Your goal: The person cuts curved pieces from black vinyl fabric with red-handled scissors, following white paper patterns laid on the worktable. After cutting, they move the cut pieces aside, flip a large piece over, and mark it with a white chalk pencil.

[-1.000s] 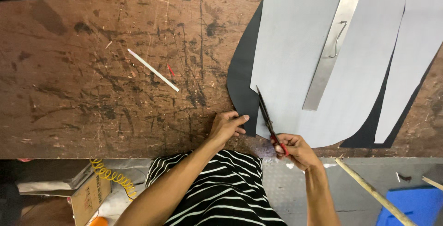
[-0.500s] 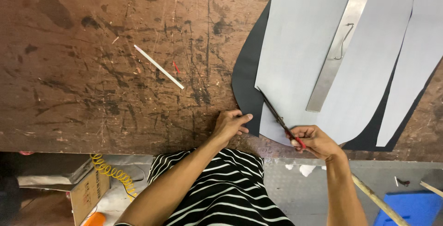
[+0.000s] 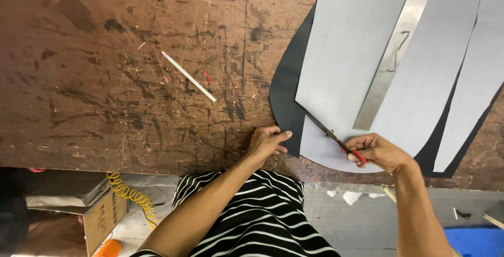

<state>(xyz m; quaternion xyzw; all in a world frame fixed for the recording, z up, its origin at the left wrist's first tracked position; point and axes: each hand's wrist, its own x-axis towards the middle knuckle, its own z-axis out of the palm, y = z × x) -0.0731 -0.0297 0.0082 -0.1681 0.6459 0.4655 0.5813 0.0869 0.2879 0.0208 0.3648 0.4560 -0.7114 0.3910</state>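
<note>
While gripped: one scissors, two hands.

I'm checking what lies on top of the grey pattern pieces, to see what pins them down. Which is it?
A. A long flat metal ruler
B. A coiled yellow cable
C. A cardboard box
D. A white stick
A: a long flat metal ruler lies slantwise across the grey pattern pieces, while the white stick rests apart on the bare wooden table, and the cable and box sit below the table edge.
</note>
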